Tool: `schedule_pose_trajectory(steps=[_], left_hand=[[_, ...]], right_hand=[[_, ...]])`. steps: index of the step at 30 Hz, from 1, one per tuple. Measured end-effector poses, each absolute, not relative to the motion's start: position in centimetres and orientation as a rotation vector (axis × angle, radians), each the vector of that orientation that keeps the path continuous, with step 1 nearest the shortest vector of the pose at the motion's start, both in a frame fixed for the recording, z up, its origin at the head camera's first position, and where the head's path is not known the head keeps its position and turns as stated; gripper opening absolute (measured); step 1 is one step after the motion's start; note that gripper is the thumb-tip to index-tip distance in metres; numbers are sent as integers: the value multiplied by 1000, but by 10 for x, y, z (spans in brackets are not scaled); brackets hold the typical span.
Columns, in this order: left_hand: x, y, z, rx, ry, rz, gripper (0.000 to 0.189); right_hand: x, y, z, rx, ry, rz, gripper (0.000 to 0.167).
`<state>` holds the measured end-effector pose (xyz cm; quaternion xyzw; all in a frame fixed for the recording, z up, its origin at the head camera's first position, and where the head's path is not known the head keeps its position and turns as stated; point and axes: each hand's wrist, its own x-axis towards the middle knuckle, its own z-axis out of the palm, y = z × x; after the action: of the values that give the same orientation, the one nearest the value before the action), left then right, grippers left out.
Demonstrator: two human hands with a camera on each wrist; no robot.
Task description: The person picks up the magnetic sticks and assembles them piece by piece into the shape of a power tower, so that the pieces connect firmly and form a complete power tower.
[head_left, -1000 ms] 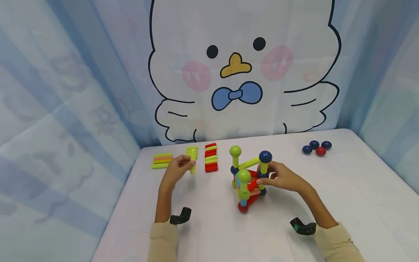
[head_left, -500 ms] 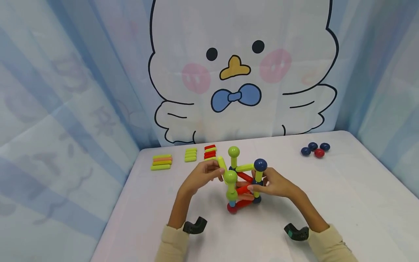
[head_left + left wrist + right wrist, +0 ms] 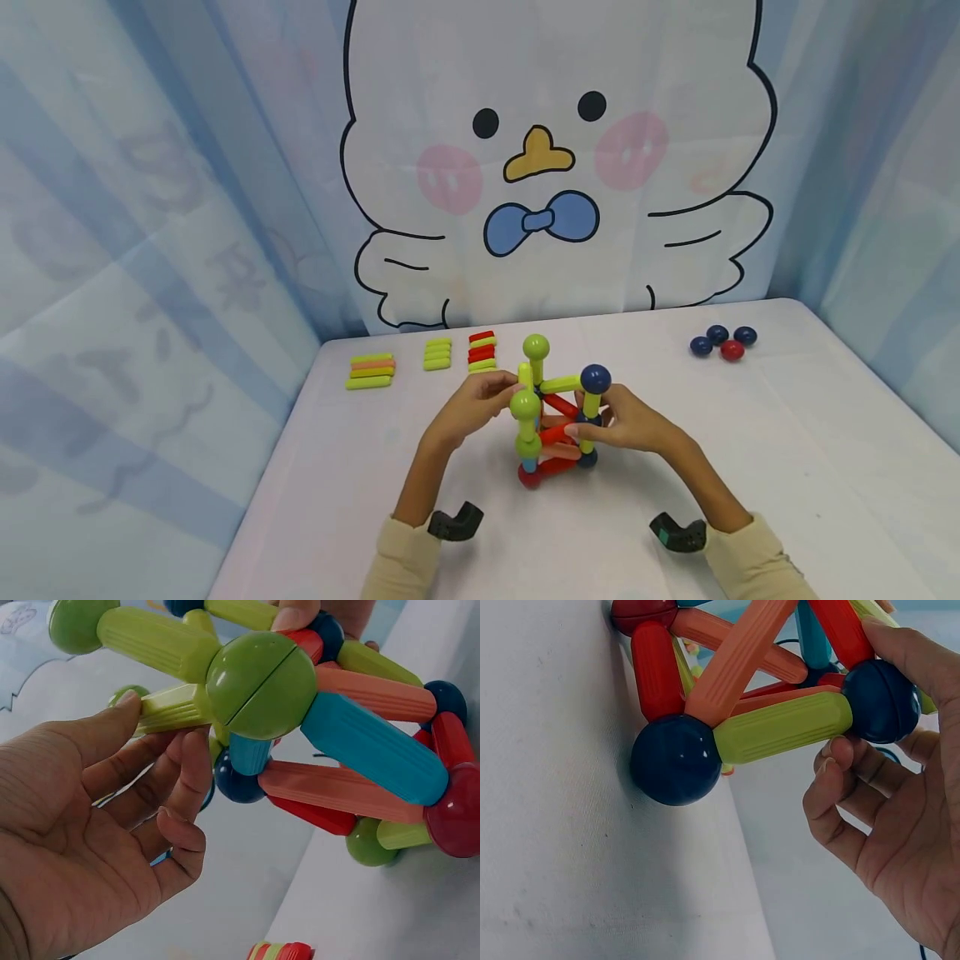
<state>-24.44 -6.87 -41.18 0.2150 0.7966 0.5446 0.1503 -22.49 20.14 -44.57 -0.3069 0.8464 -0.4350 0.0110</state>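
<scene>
On the worktop (image 3: 615,542), frame (image 3: 557,435) of coloured rods and balls between hands, pinching yellow-green rod (image 3: 176,709) within narrow grip of left hand (image 3: 468,408), holding frame near dark blue ball (image 3: 881,701) within curled grip of right hand (image 3: 637,421), loose rods (image 3: 369,382) far left, loose balls (image 3: 717,335) far right.

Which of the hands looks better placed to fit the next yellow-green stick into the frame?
Probably the left hand: it pinches a yellow-green stick right at the frame. The right hand grips the frame near a dark blue ball, so seems better for steadying.
</scene>
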Motion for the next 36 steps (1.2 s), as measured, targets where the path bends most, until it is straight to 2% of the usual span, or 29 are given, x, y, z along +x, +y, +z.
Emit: schedule_pose_trajectory(steps=[10,17,21,36], left_hand=[[-242,-54,-415,609,2225,1745,31],[-242,-46,-417,623,2148,1957,58],[-241,-43,-418,660,2124,1971,66],[-241,-45,-417,663,2222,1913,52]], right_hand=[[-223,199,-445,-944,2633,-1371,25],[-223,197,-445,-942,2621,-1368,24],[-223,196,-447,-950,2603,-1357,25],[-218,202,-435,-943,2390,-1323,35]])
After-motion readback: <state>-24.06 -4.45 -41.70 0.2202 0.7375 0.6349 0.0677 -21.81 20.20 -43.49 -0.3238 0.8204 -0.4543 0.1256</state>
